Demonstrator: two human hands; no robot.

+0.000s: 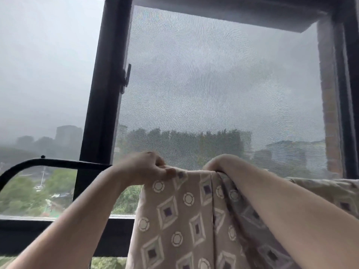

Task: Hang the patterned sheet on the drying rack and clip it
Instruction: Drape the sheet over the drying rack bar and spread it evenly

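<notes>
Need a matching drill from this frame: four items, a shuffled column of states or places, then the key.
Items
1. left hand
2. right hand
3. patterned sheet
4. rack bar

States or places
A. black, curved, uncovered at the left of the view
B. pinches the sheet's top edge
C. hangs down, printed with diamonds and circles
D. bent over the sheet's top, fingers hidden behind it

Pairs: 1-B; 2-D; 3-C; 4-A
</notes>
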